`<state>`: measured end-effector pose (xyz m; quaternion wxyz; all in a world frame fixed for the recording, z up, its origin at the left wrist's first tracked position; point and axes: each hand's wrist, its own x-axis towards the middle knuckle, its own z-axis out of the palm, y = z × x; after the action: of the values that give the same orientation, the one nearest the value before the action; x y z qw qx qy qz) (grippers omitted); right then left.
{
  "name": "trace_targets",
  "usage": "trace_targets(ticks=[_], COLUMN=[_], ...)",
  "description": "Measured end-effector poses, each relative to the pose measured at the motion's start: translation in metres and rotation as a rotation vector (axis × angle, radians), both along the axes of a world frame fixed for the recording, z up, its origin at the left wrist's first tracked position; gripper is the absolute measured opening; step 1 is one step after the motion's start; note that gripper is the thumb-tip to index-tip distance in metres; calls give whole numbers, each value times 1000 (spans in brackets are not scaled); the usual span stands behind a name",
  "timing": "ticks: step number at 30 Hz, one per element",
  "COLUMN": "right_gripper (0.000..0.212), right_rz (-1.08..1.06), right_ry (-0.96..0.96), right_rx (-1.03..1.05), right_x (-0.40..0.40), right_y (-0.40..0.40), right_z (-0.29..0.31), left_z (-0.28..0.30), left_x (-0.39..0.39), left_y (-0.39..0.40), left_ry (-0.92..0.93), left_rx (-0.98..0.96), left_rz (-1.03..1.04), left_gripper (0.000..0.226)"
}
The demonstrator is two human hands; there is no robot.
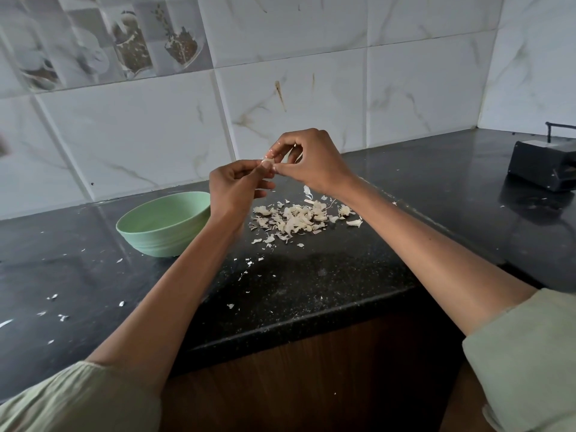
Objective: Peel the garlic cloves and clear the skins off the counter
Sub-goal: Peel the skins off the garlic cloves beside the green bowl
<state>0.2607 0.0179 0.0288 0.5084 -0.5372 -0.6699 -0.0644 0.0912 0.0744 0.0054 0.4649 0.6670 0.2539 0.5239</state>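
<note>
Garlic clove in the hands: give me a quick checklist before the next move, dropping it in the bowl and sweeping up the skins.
1. Garlic clove held securely: ok, pinched between the left hand and right hand above the counter.
2. Clove fully peeled: cannot tell, fingers cover most of it.
3. Green bowl upright and near: ok, it stands beside the left wrist; its visible interior looks empty.
4. Skins gathered: not ok, the skin pile sits under the hands, but loose flakes lie scattered to the left and toward the front edge.
5. Counter around the pile clear for sweeping: ok, the black appliance sits far right.
</note>
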Motion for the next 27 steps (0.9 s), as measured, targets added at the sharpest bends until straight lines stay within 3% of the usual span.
trace_targets(ticks=[8, 27], right_gripper=[15, 7], right_rz=[-13, 36], right_ry=[-29, 24], right_rx=[13, 5], right_x=[-1, -6], right_y=[0, -7], right_z=[2, 2], left_z=[3, -3], left_x=[-2, 4], left_y=[-2, -4], left_ry=[24, -74], left_rx=[-8, -23], left_rz=[21, 72], left_gripper=[11, 19])
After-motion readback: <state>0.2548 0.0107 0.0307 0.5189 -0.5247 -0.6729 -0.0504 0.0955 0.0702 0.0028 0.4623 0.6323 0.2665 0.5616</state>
